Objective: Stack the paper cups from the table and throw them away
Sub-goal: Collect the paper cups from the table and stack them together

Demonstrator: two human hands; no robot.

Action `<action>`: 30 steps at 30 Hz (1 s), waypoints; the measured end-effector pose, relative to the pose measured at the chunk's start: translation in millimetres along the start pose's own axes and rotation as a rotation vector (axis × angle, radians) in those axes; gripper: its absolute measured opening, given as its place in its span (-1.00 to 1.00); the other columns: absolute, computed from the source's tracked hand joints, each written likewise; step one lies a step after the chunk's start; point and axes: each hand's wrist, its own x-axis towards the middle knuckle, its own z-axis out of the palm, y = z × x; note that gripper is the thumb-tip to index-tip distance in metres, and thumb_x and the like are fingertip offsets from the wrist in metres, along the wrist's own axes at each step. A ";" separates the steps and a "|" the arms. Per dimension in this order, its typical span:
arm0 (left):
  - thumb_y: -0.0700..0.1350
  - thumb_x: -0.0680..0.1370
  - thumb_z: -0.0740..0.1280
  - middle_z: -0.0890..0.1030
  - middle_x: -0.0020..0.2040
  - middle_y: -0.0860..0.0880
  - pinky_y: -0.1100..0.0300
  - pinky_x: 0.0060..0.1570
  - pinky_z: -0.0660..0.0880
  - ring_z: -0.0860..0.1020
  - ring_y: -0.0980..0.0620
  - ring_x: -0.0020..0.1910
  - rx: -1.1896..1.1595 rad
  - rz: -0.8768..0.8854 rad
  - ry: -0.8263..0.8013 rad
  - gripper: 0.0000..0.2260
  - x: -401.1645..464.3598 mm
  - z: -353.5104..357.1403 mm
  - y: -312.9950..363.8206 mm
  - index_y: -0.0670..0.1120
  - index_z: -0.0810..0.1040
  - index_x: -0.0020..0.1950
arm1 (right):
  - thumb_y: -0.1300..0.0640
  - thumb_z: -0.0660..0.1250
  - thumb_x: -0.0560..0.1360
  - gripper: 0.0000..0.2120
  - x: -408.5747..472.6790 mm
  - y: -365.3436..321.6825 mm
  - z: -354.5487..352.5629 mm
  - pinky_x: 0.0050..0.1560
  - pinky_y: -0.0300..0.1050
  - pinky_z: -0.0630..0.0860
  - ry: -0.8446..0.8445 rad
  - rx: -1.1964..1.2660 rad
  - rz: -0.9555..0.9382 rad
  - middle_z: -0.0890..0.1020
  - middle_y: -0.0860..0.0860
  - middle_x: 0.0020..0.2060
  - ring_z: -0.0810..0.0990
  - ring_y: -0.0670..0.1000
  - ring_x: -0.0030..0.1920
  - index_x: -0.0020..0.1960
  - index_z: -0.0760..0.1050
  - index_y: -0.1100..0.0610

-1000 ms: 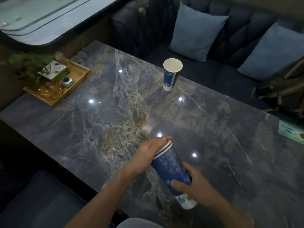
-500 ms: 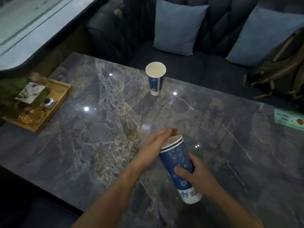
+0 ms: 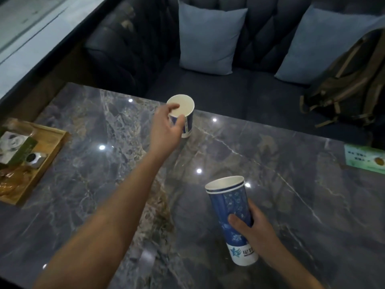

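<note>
Blue-printed paper forms the nested stack (image 3: pixel 230 213), two white rims showing at its mouth, tilted in the right hand (image 3: pixel 257 228), whose fingers wrap its middle. At the far edge of the veined marble worktop (image 3: pixel 291 184) stands a single cup (image 3: pixel 184 119), white inside, nothing visible in it; the left hand (image 3: pixel 164 130) pinches its rim, thumb outside. One wooden tray (image 3: pixel 53 147) holds cards, a small jar, and wrapped items.

body: person | forearms: bare, no sleeves in view | hands (image 3: pixel 166 130): bare, no rings, no gloves
</note>
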 end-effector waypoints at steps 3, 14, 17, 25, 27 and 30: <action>0.02 0.47 0.34 0.33 0.47 -0.14 -0.02 0.47 0.23 0.29 -0.09 0.45 0.257 0.196 -0.074 -0.47 42.6 17.8 5.7 -0.08 0.39 0.42 | -0.14 0.52 0.12 -0.43 5.8 2.8 -9.0 -0.18 -0.21 0.64 0.047 -0.029 -0.002 0.75 -0.06 -0.09 0.73 -0.01 -0.10 0.08 0.53 0.05; 0.15 0.53 0.15 0.17 0.51 -0.09 -0.24 0.39 0.13 0.12 -0.20 0.47 0.821 0.178 -0.484 -0.52 88.3 47.9 -17.2 0.25 0.19 0.45 | -0.14 0.51 0.09 -0.38 -0.7 9.5 -29.9 -0.27 -0.30 0.59 0.079 -0.014 0.089 0.75 -0.15 -0.13 0.73 -0.09 -0.15 0.09 0.50 0.06; 0.10 0.50 0.18 0.15 0.51 -0.05 -0.21 0.41 0.10 0.09 -0.18 0.48 0.771 0.130 -0.514 -0.46 88.6 40.8 -17.4 0.27 0.15 0.48 | -0.11 0.57 0.13 -0.38 -3.3 7.9 -30.0 -0.25 -0.31 0.59 0.087 -0.013 0.086 0.74 -0.17 -0.11 0.73 -0.11 -0.13 0.11 0.50 0.04; 0.02 0.44 0.38 0.20 0.49 -0.15 -0.07 0.46 0.17 0.18 -0.21 0.46 0.457 0.001 -0.374 -0.33 67.8 6.5 -34.6 0.16 0.21 0.52 | -0.17 0.59 0.08 -0.30 -27.5 3.6 -32.6 -0.24 -0.27 0.60 0.113 -0.039 0.029 0.74 -0.12 -0.08 0.73 -0.08 -0.12 0.14 0.50 0.06; 0.07 0.48 0.38 0.30 0.45 -0.18 -0.03 0.45 0.24 0.30 -0.16 0.43 0.267 0.004 -0.231 -0.36 47.5 -3.7 -49.2 0.04 0.25 0.52 | -0.04 0.61 0.23 -0.45 -35.6 5.1 -34.7 -0.25 -0.27 0.60 0.112 -0.050 0.022 0.74 -0.13 -0.10 0.73 -0.08 -0.13 0.13 0.51 0.07; 0.09 0.47 0.42 0.36 0.41 -0.09 0.06 0.44 0.29 0.37 0.02 0.36 -0.043 -0.125 -0.033 -0.35 5.3 -17.5 -55.6 -0.06 0.28 0.48 | 0.26 0.49 0.39 -0.68 -47.7 12.4 -38.6 -0.27 -0.26 0.62 0.141 -0.080 0.025 0.75 -0.16 -0.18 0.73 -0.08 -0.16 0.09 0.52 0.06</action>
